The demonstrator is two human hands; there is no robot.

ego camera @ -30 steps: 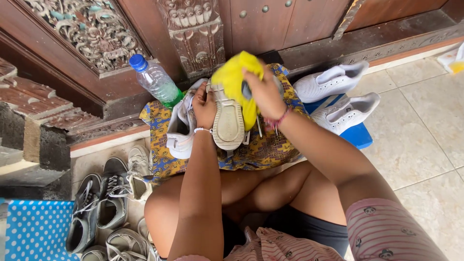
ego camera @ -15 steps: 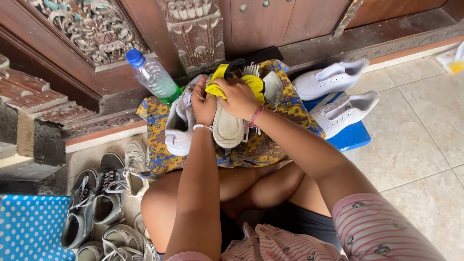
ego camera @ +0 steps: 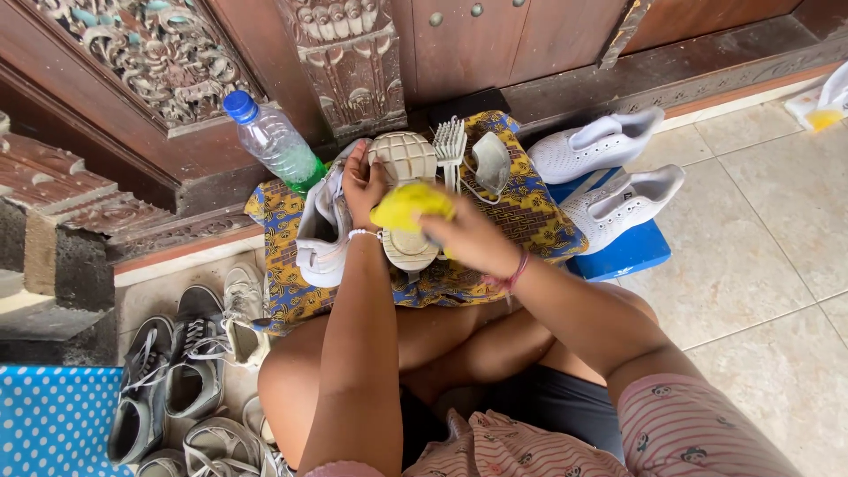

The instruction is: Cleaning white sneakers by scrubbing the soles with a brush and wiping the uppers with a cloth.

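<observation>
1. Left hand (ego camera: 364, 187) grips a pale shoe (ego camera: 405, 199), sole up, over the patterned cloth (ego camera: 521, 221).
2. Right hand (ego camera: 468, 238) closed around a yellow rag (ego camera: 408, 205), pressed on the sole.
3. White brush (ego camera: 450, 146) lies just beside the shoe; plastic bottle (ego camera: 276, 141) stands left of it.

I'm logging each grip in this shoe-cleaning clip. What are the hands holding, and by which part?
Left hand grips the upturned shoe by its side, sole up. Right hand holds a bunched yellow cloth against the sole.
</observation>
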